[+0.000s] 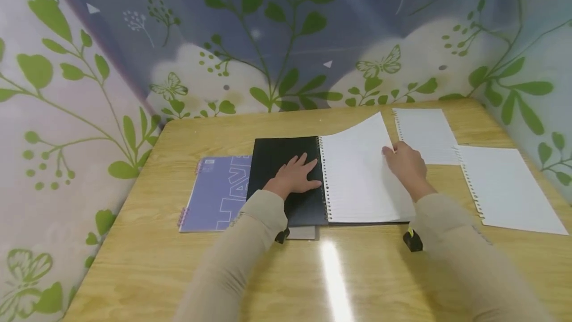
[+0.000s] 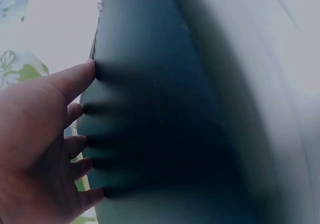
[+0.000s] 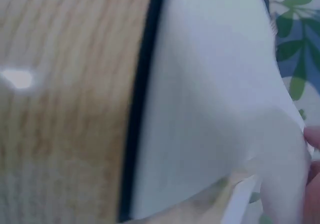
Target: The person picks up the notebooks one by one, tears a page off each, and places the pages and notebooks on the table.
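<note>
An open spiral notebook lies in the middle of the wooden table (image 1: pixel 178 262). Its black cover (image 1: pixel 272 158) is folded out to the left, and my left hand (image 1: pixel 300 172) presses flat on it with straight fingers. The left wrist view shows those fingers (image 2: pixel 75 79) spread against the dark cover (image 2: pixel 160 134). My right hand (image 1: pixel 395 155) pinches the outer edge of the top white ruled page (image 1: pixel 357 173), whose far corner is lifted and curled. In the right wrist view the page (image 3: pixel 210 109) bends upward beside a fingertip (image 3: pixel 312 134).
A purple spiral notebook (image 1: pixel 214 193) lies partly under the black cover at the left. Two loose torn-out sheets (image 1: pixel 426 133) (image 1: pixel 509 188) rest on the table to the right. Leaf-patterned walls close in on three sides.
</note>
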A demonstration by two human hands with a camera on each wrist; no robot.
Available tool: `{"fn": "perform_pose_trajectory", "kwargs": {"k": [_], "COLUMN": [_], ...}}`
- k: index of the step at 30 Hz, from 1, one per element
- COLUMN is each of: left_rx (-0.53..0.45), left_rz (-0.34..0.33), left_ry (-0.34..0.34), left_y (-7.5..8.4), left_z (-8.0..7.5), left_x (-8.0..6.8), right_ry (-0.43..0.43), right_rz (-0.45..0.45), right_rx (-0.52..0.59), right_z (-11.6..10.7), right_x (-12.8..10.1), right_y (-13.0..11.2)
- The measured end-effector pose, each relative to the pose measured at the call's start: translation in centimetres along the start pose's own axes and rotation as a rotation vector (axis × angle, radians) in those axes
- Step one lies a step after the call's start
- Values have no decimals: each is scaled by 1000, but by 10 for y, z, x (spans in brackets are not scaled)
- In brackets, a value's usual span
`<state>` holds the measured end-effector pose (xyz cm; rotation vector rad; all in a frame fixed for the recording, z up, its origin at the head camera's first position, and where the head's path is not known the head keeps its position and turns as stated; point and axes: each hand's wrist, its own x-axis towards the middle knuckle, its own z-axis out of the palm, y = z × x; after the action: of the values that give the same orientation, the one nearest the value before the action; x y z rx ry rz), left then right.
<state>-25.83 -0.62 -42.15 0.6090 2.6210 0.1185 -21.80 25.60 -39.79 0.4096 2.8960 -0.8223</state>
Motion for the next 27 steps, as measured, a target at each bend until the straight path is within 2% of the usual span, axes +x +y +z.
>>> {"fn": "perform_pose_trajectory", "kwargs": {"k": [4,9,15,19,24,27], "left_rx": [6,22,26,14,12,27], "left_rz": [-22,-67,-94,-102,-101,-98], "left_ry": [-13,-30,-31,-26,-33,-33], "left_y": [0,-1,3,6,7,8], "left_z": [4,3,5,5,3,1], "left_x": [0,-4,-4,-5,-6,-6], "right_ry": [-76,-153,-141,-133,-135,-125], "right_rz": [26,27,18,-66,-96,-72], "right_rx": [-25,16,108,59,21,47], "right_z": [8,19,27,27,28,30], "right_x": [3,7,3,3,3,1], "right_y": [12,22,26,29,29,29]}}
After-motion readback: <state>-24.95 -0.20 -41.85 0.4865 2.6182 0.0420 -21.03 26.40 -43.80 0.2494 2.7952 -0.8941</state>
